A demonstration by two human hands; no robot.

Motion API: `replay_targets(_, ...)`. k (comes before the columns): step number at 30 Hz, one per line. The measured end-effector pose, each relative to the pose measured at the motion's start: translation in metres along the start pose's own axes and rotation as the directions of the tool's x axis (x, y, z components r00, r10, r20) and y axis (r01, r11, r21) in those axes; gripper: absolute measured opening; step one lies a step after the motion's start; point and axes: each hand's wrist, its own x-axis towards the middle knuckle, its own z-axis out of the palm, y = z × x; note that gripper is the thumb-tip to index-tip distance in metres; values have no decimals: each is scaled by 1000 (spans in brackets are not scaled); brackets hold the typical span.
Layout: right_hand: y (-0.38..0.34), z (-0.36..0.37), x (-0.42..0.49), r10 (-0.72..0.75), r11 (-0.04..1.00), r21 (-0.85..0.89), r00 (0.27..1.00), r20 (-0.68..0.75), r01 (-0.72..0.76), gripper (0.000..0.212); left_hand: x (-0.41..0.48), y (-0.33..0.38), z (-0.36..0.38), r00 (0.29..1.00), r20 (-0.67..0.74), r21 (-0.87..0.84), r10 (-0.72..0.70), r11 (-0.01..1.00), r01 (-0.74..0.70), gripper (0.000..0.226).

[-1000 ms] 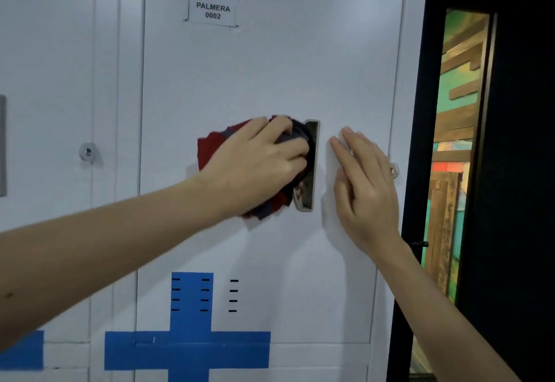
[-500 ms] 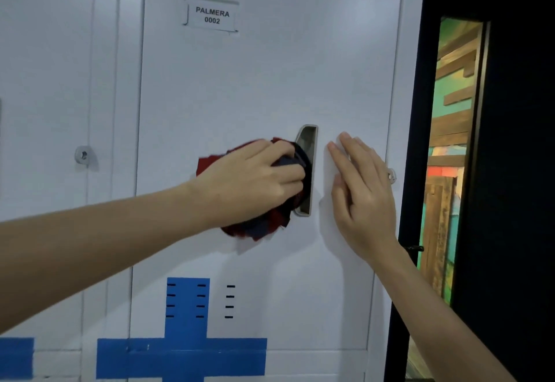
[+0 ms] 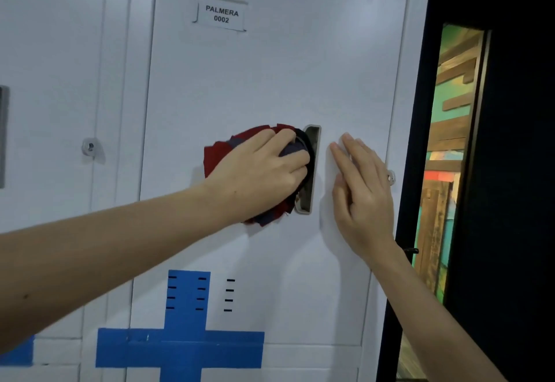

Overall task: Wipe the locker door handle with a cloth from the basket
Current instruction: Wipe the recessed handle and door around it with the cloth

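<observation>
White metal fills the view: a locker door [image 3: 270,81] with a recessed handle [image 3: 309,201]. The left hand [image 3: 258,177] curls its fingers over a bunched red and dark blue cloth [image 3: 216,156], pressing it against the handle's left rim — much of the cloth and that rim are hidden beneath. The right hand [image 3: 360,195] lies flat on the door just right of the handle, fingers straight and together, partly covering a small metal fitting [image 3: 390,177].

Can't see much of the cloth [image 3: 216,156]: the left hand [image 3: 258,171] covers most of it, and the wad hides the left side of the handle [image 3: 308,198]. The right hand [image 3: 360,198] half blocks a small metal knob [image 3: 390,177]. The blue cross [image 3: 186,348] gets cut off at the bottom edge.
</observation>
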Motion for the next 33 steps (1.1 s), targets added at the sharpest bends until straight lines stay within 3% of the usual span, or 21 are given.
replay_targets(4,1,0,-1,-8,1000,8,1000,-5,8,39,-15,30,2,998,64,-131,-27,991,36,21)
replay_targets(7,0,1,-1,-11,1000,4,1000,-10,11,39,-15,20,4,998,55,-101,-7,995,13,24)
replay_targets(13,1,0,0,-10,1000,14,1000,-9,10,39,-12,21,12,998,54,-90,-41,995,46,61)
replay_targets(17,1,0,-1,-10,1000,18,1000,-2,10,40,-8,9,6,999,31,-121,42,992,-38,36)
replay_targets(22,1,0,-1,-8,1000,19,1000,-6,8,39,10,-16,2,999,24,-17,35,999,-35,48)
replay_targets(28,1,1,-1,-9,1000,16,1000,-8,9,40,-11,11,0,996,85,-140,40,990,-27,32)
replay_targets(33,1,0,-1,-6,1000,21,1000,-8,6,39,2,-4,-2,999,35,-40,16,999,-14,34)
